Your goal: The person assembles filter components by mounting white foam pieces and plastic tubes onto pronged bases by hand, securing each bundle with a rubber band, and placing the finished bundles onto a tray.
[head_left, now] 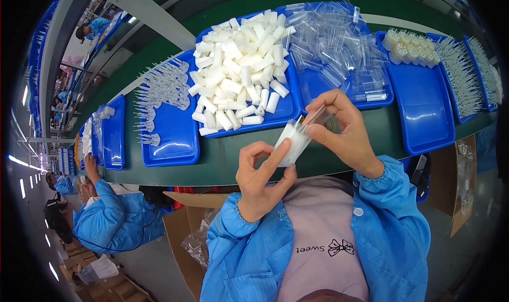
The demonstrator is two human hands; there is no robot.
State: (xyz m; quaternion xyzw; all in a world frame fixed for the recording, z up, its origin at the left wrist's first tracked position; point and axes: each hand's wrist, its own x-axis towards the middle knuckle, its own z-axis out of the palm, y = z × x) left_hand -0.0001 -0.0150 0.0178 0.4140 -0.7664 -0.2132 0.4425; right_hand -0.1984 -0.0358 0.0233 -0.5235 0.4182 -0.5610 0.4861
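White piece [289, 148] is held above the counter [225, 159], tilted, with its upper end directed toward the far right. It is gripped by the left hand [259, 177], the fingers of which are set narrowly around its sides. At the upper end, a clear plastic piece [317, 115] is pinched between the thumb and fingers of the right hand [345, 134]. The two pieces are held close together; whether they are joined cannot be told, as the meeting point is partly covered.

The step in hand is judged to be the working of the clear piece at the upper end of the white one; whether it is being fitted or withdrawn cannot be determined. For the next move, the white piece should be steadied by the left fingers, and the clear piece should be guided in line with it, under light pressure.

White cylinders [241, 63] are heaped in a blue tray on the far side of the counter; clear tubes [334, 47] are piled in the tray to its right.
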